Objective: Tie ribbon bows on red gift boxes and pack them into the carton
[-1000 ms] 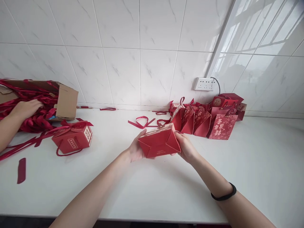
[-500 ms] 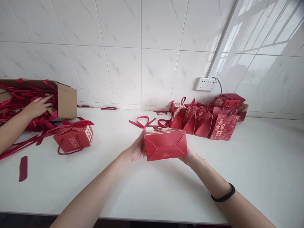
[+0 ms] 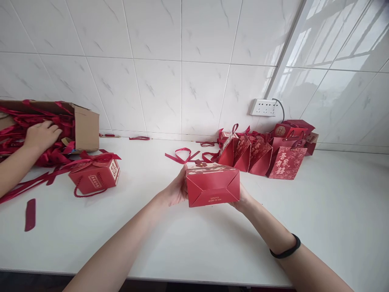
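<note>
Between my two hands is a red paper gift bag (image 3: 213, 188), tipped so that its folded bottom with small gold print faces me. Part of its patterned side shows along the top. My left hand (image 3: 178, 188) grips the bag's left side, thumb near the upper edge and the other fingers mostly behind it. On the opposite side my right hand (image 3: 241, 198) is closed on the bag, its fingers hidden behind. Beyond the bag, a loop of red ribbon (image 3: 182, 155) lies on the white table (image 3: 194, 243).
At left, another person's hand (image 3: 42, 138) reaches into a cardboard box (image 3: 87, 129) of red ribbons. Before it sits a red gift box (image 3: 95, 176) with a bow. Several red gift bags (image 3: 287, 164) stand at the right, below a power strip (image 3: 263, 108) on the tiled wall.
The other person's hand has shifted slightly left among the ribbons. My hands and the gift bag stay almost where they were.
</note>
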Demonstrator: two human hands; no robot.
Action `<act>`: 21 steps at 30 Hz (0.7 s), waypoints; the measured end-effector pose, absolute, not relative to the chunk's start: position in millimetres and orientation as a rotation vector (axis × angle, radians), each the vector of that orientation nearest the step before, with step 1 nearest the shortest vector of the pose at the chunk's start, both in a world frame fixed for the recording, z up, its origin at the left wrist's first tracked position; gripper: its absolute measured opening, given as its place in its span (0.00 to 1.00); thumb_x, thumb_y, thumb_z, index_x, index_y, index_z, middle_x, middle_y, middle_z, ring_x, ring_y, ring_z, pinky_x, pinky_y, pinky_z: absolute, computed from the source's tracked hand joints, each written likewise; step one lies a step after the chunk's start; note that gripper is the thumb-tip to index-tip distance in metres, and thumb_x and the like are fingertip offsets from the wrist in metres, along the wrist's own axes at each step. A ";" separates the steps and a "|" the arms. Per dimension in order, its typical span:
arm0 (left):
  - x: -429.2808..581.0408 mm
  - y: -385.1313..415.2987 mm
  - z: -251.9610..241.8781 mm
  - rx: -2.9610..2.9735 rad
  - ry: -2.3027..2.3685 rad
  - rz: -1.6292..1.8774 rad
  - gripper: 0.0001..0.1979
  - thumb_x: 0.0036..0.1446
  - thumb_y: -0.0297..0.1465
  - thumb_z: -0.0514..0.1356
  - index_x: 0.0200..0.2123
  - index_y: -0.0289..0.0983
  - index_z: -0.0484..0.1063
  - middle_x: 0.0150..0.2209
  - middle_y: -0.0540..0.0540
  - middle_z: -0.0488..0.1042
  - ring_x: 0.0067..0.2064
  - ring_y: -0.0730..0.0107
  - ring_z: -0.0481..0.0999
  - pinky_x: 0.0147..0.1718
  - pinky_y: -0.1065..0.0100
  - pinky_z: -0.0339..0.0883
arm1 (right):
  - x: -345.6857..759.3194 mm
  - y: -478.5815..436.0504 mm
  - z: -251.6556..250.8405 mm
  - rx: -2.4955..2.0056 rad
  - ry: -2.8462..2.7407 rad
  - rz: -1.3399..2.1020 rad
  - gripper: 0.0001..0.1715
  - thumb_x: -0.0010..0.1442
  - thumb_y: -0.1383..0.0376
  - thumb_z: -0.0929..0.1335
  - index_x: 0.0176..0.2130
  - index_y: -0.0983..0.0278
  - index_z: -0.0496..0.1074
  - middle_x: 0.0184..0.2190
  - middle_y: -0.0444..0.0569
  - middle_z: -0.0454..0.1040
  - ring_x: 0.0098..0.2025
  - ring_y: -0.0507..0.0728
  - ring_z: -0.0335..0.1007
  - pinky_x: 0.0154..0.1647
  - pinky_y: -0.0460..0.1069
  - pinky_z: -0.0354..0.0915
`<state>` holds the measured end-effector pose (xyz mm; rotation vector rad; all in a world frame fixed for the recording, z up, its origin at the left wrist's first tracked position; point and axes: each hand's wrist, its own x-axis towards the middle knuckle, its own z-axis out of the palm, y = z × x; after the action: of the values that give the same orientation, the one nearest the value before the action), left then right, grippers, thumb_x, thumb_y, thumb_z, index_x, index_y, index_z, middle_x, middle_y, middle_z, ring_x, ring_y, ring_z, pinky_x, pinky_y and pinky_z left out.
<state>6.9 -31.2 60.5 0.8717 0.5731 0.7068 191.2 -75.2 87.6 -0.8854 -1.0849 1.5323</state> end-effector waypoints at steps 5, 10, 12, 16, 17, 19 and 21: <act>11.4 -39.2 72.8 0.953 0.608 0.807 0.30 0.51 0.52 0.56 0.49 0.37 0.70 0.49 0.41 0.74 0.48 0.55 0.74 0.44 0.60 0.69 | 192.9 -73.3 88.5 -0.833 -1.058 1.473 0.23 0.51 0.47 0.68 0.42 0.58 0.74 0.47 0.48 0.75 0.47 0.61 0.72 0.41 0.51 0.70; 16.0 -38.3 77.3 1.070 0.969 1.038 0.22 0.51 0.47 0.55 0.34 0.34 0.73 0.36 0.41 0.78 0.40 0.53 0.76 0.39 0.61 0.68 | 204.6 -73.2 94.0 -1.000 -1.141 1.666 0.33 0.53 0.40 0.63 0.48 0.57 0.70 0.45 0.51 0.76 0.42 0.62 0.74 0.26 0.50 0.71; 16.0 -37.8 77.2 1.108 1.121 1.169 0.23 0.51 0.50 0.54 0.34 0.36 0.72 0.36 0.41 0.77 0.39 0.53 0.76 0.36 0.61 0.68 | 205.4 -72.8 92.7 -1.068 -1.177 1.647 0.26 0.51 0.50 0.70 0.48 0.57 0.70 0.43 0.50 0.76 0.39 0.60 0.75 0.25 0.48 0.71; 14.7 -47.1 82.4 1.162 0.932 1.591 0.27 0.54 0.53 0.48 0.49 0.44 0.65 0.57 0.45 0.64 0.54 0.54 0.69 0.42 0.61 0.70 | 198.3 -70.6 83.1 -0.936 -0.948 1.744 0.18 0.53 0.58 0.69 0.43 0.60 0.73 0.37 0.48 0.77 0.31 0.53 0.73 0.23 0.44 0.67; 14.6 -51.4 84.5 1.270 0.829 1.645 0.27 0.55 0.53 0.48 0.50 0.45 0.65 0.61 0.46 0.58 0.59 0.54 0.63 0.46 0.60 0.68 | 196.4 -70.1 80.4 -0.880 -0.900 1.786 0.17 0.53 0.57 0.68 0.42 0.60 0.73 0.34 0.47 0.77 0.29 0.53 0.72 0.21 0.44 0.66; 15.6 -60.7 88.4 1.590 0.672 1.624 0.25 0.55 0.49 0.52 0.52 0.44 0.67 0.64 0.47 0.52 0.64 0.53 0.54 0.55 0.58 0.61 | 194.2 -69.6 76.3 -0.813 -0.871 1.832 0.16 0.53 0.54 0.67 0.38 0.61 0.74 0.29 0.46 0.76 0.24 0.52 0.70 0.18 0.45 0.64; 18.5 -69.5 90.9 1.803 0.636 1.508 0.25 0.54 0.40 0.57 0.56 0.43 0.64 0.64 0.45 0.55 0.64 0.54 0.53 0.60 0.57 0.55 | 193.7 -70.1 75.3 -0.818 -0.904 1.838 0.17 0.51 0.52 0.68 0.37 0.61 0.74 0.27 0.46 0.75 0.23 0.53 0.69 0.17 0.46 0.64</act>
<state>18.5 -69.5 90.9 1.8028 0.6360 1.5085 193.7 -70.1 75.3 -0.8185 -0.9043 1.8379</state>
